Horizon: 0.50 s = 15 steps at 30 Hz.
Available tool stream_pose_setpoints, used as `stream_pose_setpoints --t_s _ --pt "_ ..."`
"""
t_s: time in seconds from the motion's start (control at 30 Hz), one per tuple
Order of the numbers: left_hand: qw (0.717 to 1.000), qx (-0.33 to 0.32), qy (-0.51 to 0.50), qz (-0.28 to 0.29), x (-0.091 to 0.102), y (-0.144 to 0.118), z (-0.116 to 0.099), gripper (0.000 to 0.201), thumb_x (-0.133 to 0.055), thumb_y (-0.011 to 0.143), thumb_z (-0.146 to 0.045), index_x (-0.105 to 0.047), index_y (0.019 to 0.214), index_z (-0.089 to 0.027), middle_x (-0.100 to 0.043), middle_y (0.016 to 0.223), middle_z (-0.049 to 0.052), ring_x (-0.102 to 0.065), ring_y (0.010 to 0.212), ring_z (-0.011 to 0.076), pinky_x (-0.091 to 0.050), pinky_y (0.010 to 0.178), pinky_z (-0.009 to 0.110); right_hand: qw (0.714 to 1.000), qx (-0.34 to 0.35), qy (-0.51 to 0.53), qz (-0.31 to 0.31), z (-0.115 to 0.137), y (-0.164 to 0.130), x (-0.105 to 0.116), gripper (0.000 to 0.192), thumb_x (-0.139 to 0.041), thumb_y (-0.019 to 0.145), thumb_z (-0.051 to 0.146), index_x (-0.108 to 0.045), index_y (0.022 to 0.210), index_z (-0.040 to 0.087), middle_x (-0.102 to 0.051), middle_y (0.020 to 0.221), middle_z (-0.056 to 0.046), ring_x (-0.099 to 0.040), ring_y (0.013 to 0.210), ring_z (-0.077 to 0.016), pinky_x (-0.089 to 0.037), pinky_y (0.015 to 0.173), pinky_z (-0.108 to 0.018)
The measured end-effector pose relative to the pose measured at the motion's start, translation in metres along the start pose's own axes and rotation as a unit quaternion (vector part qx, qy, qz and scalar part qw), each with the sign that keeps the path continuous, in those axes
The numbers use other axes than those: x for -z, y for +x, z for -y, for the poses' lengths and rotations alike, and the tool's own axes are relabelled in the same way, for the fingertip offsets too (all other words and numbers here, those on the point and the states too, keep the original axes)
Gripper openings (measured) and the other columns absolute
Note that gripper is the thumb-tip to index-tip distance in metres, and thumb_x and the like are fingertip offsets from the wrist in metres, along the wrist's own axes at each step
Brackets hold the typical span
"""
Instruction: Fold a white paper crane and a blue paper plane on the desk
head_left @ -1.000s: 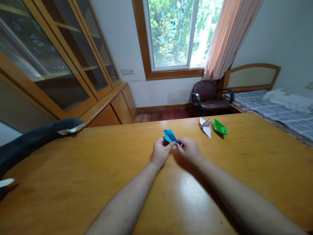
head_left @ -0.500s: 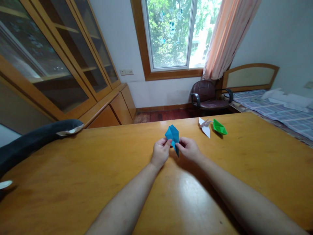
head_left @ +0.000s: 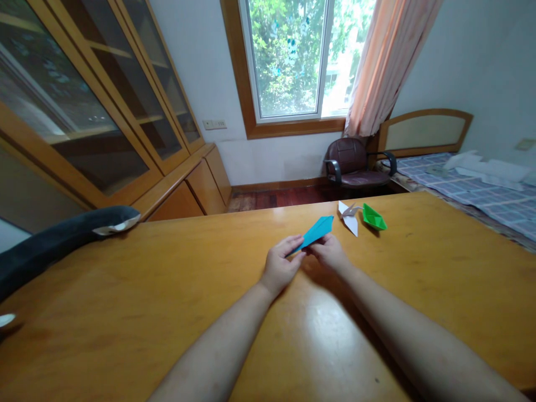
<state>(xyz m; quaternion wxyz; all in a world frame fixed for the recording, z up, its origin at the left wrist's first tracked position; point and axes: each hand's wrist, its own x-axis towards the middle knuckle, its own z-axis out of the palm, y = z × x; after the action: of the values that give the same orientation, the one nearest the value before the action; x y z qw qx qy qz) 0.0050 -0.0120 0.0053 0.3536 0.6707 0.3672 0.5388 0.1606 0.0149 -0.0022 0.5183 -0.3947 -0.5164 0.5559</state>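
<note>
I had both hands out over the middle of the wooden table, toward its far edge. My left hand was closed on the near end of the blue folded paper, fingers pinched together over it. My right hand met it from the other side, fingertips pressed on the same paper just beside the left ones, so the two hands were touching or nearly so. The paper was a long narrow point, held just above the tabletop and slanting up and away toward the far right.

Past my right hand, near the far edge, a white paper crane lay with a green paper boat just beside it on the right; I could not tell whether they touched. At the table's left edge a dark plush toy rested with its pale-tipped end on the wood.
</note>
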Motion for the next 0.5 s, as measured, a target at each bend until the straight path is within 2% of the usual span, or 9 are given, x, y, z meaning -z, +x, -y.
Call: stream_pose_setpoints --t_s 0.1,0.23,0.5 --pt "0.998 -0.029 0.048 -0.008 0.002 0.0 -0.002 0.031 -0.068 0.077 -0.017 -0.073 0.106 -0.026 -0.068 0.115 0.008 -0.063 0.107 0.0233 -0.046 0.1 0.039 0.998 -0.026 0.057 0.01 0.0 0.0 0.0 0.021 -0.073 0.062 0.032 -0.068 0.075 0.017 -0.07 0.074 -0.003 -0.062 0.067 -0.0153 -0.051 0.067 -0.03" --pt "0.998 -0.045 0.045 -0.007 0.002 0.0 -0.004 0.031 -0.069 0.076 -0.016 -0.074 0.105 -0.026 -0.069 0.112 0.008 -0.064 0.103 0.0223 -0.048 0.098 0.037 0.995 -0.028 0.094 0.025 0.0 -0.002 -0.003 0.023 -0.078 0.06 0.032 -0.069 0.074 0.017 -0.071 0.077 -0.003 -0.064 0.069 -0.0155 -0.053 0.069 -0.03" --pt "0.98 -0.132 0.149 0.009 0.003 0.0 0.001 0.027 -0.056 0.085 -0.014 -0.07 0.108 -0.019 -0.067 0.111 0.009 -0.064 0.102 0.0189 -0.052 0.094 0.035 0.994 -0.024 0.105 0.029 -0.011 0.001 0.002 0.022 -0.083 0.058 0.03 -0.074 0.075 0.02 -0.073 0.078 -0.002 -0.066 0.072 -0.0181 -0.054 0.075 -0.034"
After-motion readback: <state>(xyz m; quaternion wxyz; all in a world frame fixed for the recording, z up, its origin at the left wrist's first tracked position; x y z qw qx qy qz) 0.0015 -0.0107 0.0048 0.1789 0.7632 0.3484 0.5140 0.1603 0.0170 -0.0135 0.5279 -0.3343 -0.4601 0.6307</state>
